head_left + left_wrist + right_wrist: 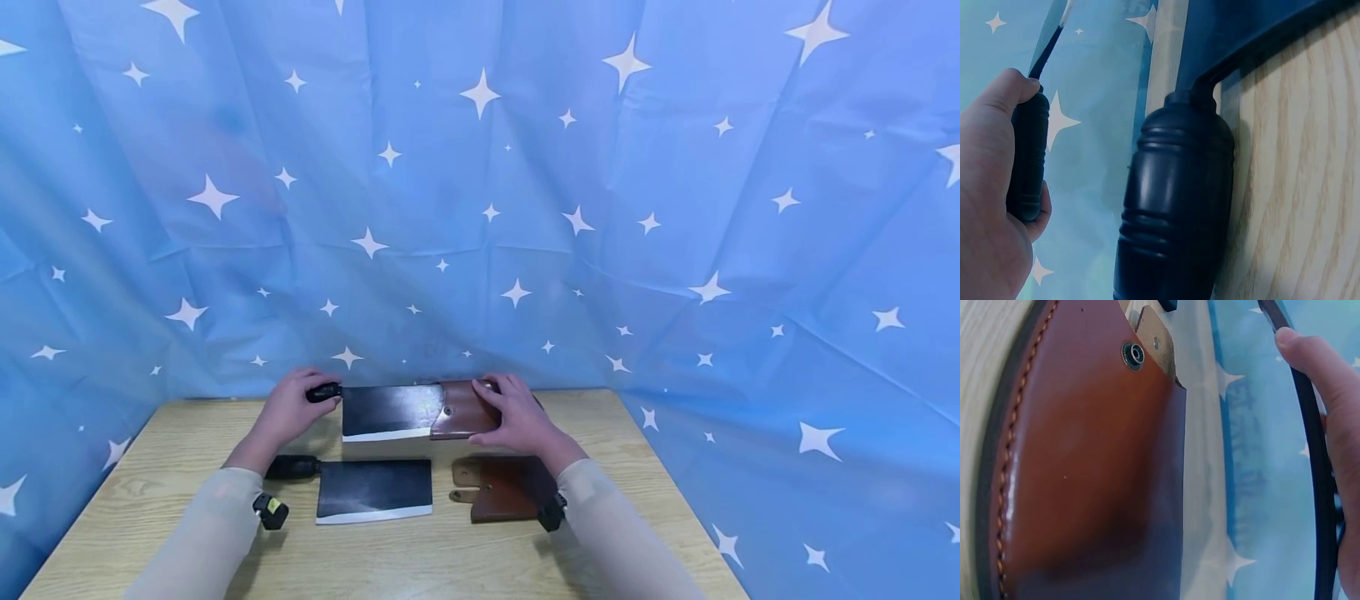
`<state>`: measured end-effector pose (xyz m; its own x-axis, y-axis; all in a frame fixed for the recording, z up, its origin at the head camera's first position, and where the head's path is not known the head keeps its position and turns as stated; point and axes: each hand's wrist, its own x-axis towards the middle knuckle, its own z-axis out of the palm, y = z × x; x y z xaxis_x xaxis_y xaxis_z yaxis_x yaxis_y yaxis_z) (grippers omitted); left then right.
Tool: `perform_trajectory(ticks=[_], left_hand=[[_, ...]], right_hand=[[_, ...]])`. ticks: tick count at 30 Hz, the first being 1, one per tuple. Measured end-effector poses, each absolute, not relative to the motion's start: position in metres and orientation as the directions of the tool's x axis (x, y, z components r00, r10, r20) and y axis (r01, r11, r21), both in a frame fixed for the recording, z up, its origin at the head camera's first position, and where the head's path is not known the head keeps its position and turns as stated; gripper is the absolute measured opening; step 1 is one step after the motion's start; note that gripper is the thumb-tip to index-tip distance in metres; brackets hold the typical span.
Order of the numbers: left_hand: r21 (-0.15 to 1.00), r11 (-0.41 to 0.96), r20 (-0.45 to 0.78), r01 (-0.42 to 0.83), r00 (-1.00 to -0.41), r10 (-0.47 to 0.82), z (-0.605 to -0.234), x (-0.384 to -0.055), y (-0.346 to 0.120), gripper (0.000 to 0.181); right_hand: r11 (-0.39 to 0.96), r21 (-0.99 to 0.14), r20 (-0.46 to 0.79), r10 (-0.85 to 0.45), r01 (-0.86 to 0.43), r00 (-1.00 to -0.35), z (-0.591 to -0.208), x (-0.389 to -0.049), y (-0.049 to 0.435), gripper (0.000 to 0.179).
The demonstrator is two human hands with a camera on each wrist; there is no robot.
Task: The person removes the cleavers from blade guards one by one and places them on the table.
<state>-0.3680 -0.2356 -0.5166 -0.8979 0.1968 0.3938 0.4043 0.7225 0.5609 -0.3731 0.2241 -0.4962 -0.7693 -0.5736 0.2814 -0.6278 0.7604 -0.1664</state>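
Note:
My left hand [288,410] grips the black handle [1032,153] of a cleaver [390,410] at the back of the table. The blade points right, its pale edge toward me, and its far end is inside a brown leather sheath [459,421]. Thumb and fingers of my right hand [521,421] hold that sheath across its width. In the right wrist view this held sheath [1316,487] shows edge-on, raised over the table. Nearer me lies a second cleaver [375,490], unsheathed, handle to the left. Right of it rests a second brown sheath [502,496], its strap tabs facing the blade.
The wooden table [390,562] runs back to a blue curtain [480,200] with white stars, which also hangs along both sides. The lying cleaver's handle [1175,187] sits just below my left wrist, and the lying sheath [1091,444] is below my right wrist.

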Motion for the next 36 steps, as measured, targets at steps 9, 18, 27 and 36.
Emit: perform_trajectory(ticks=[9, 18, 27, 36], left_hand=[[0.558, 0.721, 0.395, 0.411, -0.895, 0.205, -0.5151, -0.3689, -0.236, 0.04], [0.563, 0.721, 0.391, 0.403, -0.899, 0.197, -0.5149, -0.3708, -0.2349, 0.039], [0.569, 0.716, 0.385, 0.403, -0.901, 0.201, -0.5155, -0.371, -0.2358, 0.04], [0.563, 0.721, 0.387, 0.404, -0.9, 0.201, -0.5144, -0.3693, -0.2379, 0.04]], right_hand=[[0.773, -0.155, 0.257, -0.57, -0.615, -0.78, -0.4948, -0.373, 0.2261, 0.108], [0.768, -0.183, 0.27, -0.561, -0.613, -0.783, -0.4938, -0.372, 0.2265, 0.107], [0.761, -0.193, 0.283, -0.561, -0.619, -0.778, -0.4947, -0.3726, 0.2279, 0.106], [0.759, -0.207, 0.278, -0.559, -0.617, -0.781, -0.4964, -0.3717, 0.2292, 0.106]])
